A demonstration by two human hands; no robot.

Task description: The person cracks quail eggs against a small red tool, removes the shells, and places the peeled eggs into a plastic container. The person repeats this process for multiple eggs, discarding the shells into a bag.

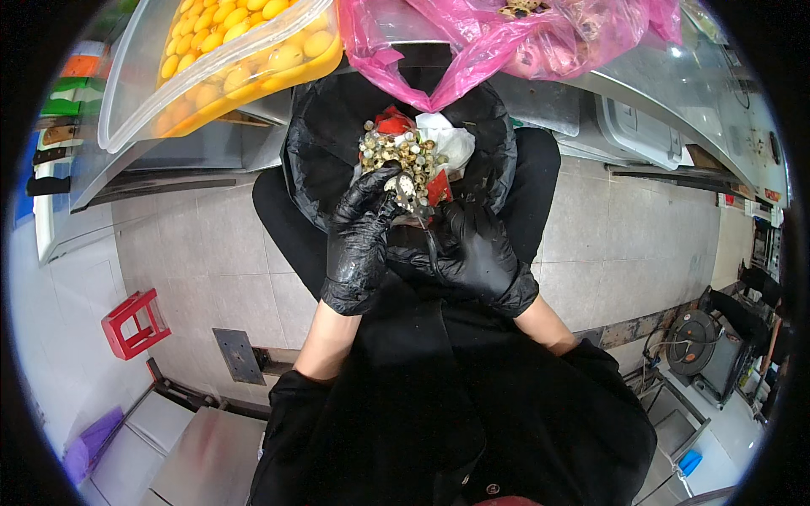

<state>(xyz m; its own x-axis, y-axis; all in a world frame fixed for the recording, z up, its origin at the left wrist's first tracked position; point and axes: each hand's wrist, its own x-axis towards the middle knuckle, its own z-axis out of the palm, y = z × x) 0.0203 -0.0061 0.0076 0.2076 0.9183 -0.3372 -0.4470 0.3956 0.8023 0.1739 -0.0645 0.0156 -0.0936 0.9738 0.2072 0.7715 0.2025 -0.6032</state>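
Observation:
Over a bin lined with a black bag (316, 136), my left hand (364, 231), in a black glove, holds a speckled quail egg (403, 185) between thumb and fingers. My right hand (484, 250), gloved too, grips a small scissor-like metal tool (421, 214) whose head meets the egg; its dark handle shows beside the palm. Inside the bin, beyond both hands, lies a heap of quail egg shell pieces (398, 148) with white crumpled plastic (449, 142) and red scraps. A clear tub (221, 95) at the upper left holds yellow yolks in liquid.
A pink plastic bag (436, 88) with quail eggs in it hangs over the counter edge above the bin. A steel counter (671, 95) extends to the right. A red stool (136, 324) stands on the floor at left; a fan (693, 341) is at the lower right.

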